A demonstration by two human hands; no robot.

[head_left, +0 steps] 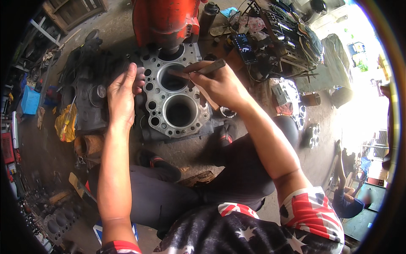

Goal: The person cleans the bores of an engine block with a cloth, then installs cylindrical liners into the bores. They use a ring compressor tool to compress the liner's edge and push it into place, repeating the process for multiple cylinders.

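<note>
One engine block (163,98) lies in front of the seated person, its pale deck facing up, with three large bores in view. The near bore (181,111) is unobstructed; the middle bore (171,82) is partly covered at its right edge by the right hand (218,84); the far bore (171,51) is mostly hidden under one red machine (165,21). Many smaller holes ring the bores.

Two bare hands are over the work. The right hand's grip is narrow, wrapped round one brown stick-like tool (214,66); one tan strip (207,95) hangs below the palm, and whether it belongs to the tool I cannot tell. The left hand (122,95) hovers just beside the block's left edge, its grip wide, thumb up, fingers blurred.

Around the block: one dark casting (80,103) to the left, one yellow cloth (65,123) and one blue box (30,100) beyond. Two rusty tubes show, a left one (89,145) and a right one (311,100). At the upper right are one phone (244,48), one dark flask (208,19) and a heap of tools (292,38). One other person (349,203) is at the far right.
</note>
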